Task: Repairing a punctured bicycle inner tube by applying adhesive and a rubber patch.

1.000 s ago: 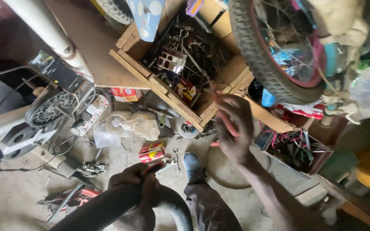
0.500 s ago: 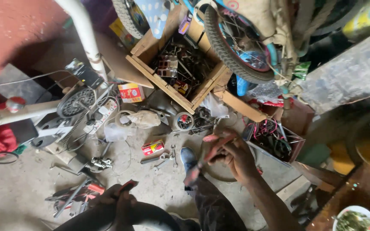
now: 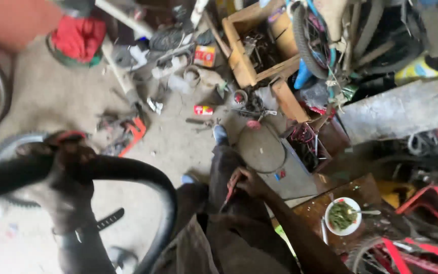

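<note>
Left hand (image 3: 69,152) clenched around a black tyre (image 3: 148,177) raised over the floor (image 3: 41,101); right hand (image 3: 247,182) grips a red-handled tool (image 3: 230,190) at the lap. Step: tyre work; next move likely calls for bringing the tool to the tyre.

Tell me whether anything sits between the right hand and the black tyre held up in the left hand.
Nothing solid does. The right hand rests on the lap with a thin red-tipped tool; the black tyre arcs from the left hand, with only the person's dark-trousered leg between them.
</note>
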